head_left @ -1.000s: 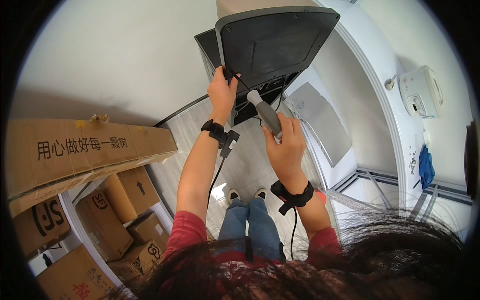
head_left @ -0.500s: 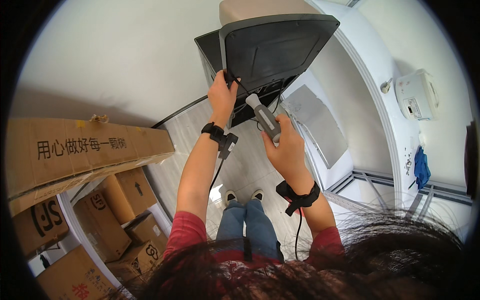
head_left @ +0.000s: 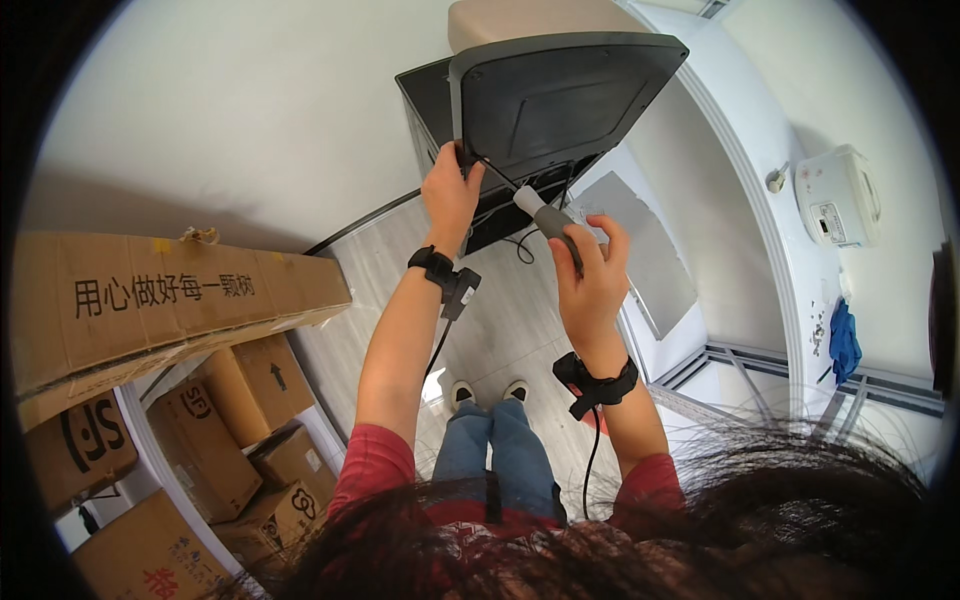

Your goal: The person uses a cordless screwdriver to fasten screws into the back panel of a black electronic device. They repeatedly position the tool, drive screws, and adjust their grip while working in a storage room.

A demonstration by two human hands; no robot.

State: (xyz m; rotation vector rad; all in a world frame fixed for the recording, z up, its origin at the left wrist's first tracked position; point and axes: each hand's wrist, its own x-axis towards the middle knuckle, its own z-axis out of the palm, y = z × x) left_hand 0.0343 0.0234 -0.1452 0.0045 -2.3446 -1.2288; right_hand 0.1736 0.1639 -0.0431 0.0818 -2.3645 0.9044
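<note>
right hand [head_left: 592, 285] has shifted rightward, loosely holding the grey screwdriver [head_left: 552, 221], its tip unclear; left hand [head_left: 452, 203] seemingly pinches the black panel [head_left: 560, 110].

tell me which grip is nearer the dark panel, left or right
Left. The left grip is at the lower left corner of the dark panel; the right grip is farther off, lower in view, on the gray-handled tool.

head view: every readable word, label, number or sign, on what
Wording withheld.
Long carton: black characters.
Left carton: black lettering.
Middle carton: black lettering.
Upper carton: black arrow.
Small carton: black flower sign.
Bottom carton: red mark, tiny unreadable writing.
White appliance: unreadable label.
Shadowed carton: unreadable label.
</note>
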